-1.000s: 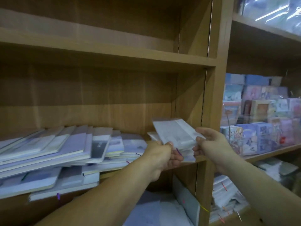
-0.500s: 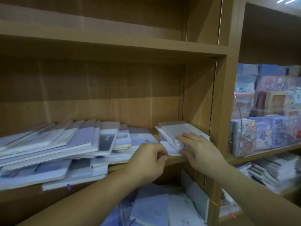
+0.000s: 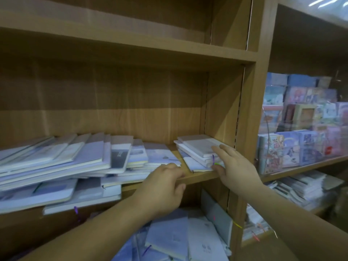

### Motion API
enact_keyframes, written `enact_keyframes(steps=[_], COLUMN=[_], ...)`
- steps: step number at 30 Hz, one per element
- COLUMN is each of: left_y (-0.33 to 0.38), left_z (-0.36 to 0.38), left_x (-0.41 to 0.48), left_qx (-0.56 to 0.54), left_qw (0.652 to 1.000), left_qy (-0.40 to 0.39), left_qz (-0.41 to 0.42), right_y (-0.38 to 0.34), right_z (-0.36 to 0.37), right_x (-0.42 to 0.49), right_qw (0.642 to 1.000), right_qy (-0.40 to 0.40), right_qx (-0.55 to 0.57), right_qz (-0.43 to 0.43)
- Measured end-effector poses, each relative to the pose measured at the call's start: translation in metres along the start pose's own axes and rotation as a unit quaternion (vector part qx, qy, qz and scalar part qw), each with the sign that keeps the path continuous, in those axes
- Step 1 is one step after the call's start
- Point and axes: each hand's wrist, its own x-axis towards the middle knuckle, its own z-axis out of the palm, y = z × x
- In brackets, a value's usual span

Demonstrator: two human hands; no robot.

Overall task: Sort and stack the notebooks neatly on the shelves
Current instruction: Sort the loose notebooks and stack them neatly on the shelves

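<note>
Both forearms are shown bare to the frame's edge; the left hand [image 3: 163,187] and right hand [image 3: 235,168] are seen bare too.
</note>
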Motion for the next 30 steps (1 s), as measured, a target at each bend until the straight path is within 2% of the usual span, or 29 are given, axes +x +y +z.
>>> enact_keyframes(steps=[3,5,9,13,15,20,23,25,27,30], left_y=[0.015,0.025,0.034,0.038,0.038,0.035,0.023,0.019,0.023,0.038], left_z=[0.011,0.019,0.033,0.043,0.048,0.057,0.059,0.056,0.049,0.033], left_x=[0.013,0.024,0.036,0.034,0.034,0.045,0.050,0.050,0.045,0.022], left_qx=[0.002,-0.022,-0.079,-0.144,-0.169,-0.262,-0.244,-0.222,-0.248,-0.246], left_qw=[0.999,0.996,0.989,0.978,0.974,0.948,0.955,0.960,0.956,0.965], left_qy=[-0.048,-0.062,-0.009,0.033,0.055,0.025,-0.060,-0.108,-0.102,-0.059], left_qz=[-0.025,-0.067,-0.127,-0.148,-0.142,-0.179,-0.159,-0.134,-0.117,-0.062], right_y=[0.013,0.024,0.041,0.042,0.033,0.004,0.003,0.007,0.004,-0.013], right_z=[0.005,0.008,0.015,0.020,0.025,0.035,0.034,0.031,0.021,0.007], right_x=[-0.007,-0.014,-0.034,-0.031,-0.027,-0.023,-0.023,-0.024,-0.025,-0.031], right_qw=[0.988,0.982,0.987,0.998,0.997,0.997,0.995,0.996,0.997,0.992], right_qy=[0.053,0.059,-0.012,-0.054,-0.068,-0.056,-0.048,-0.041,-0.036,0.015], right_qx=[0.117,0.143,0.140,0.042,0.039,0.058,0.091,0.074,0.068,0.116], right_qz=[0.082,0.112,0.076,0.005,0.006,-0.010,0.014,0.022,0.007,-0.049])
